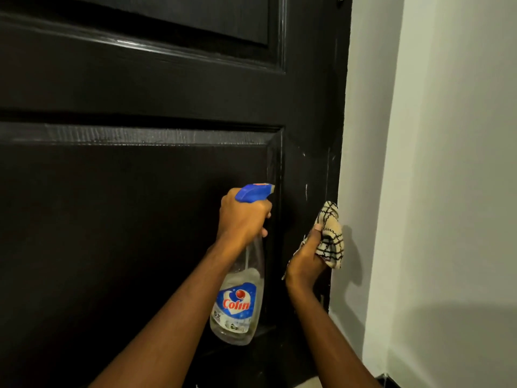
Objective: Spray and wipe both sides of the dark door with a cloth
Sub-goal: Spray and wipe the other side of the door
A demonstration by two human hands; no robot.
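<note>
Gripping the spray bottle [237,301] by its neck, my left hand [242,217] aims its nozzle at the door [140,191]. My right hand [306,259] clutches the cloth [331,236] against the door's edge.

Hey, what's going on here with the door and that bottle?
A person is cleaning a dark door. Their left hand grips a spray bottle by its blue trigger head, with the nozzle pointed at the door's lower panel. Their right hand holds a bunched checked cloth at the door's right edge, beside the wall. No spray mist shows.
</note>
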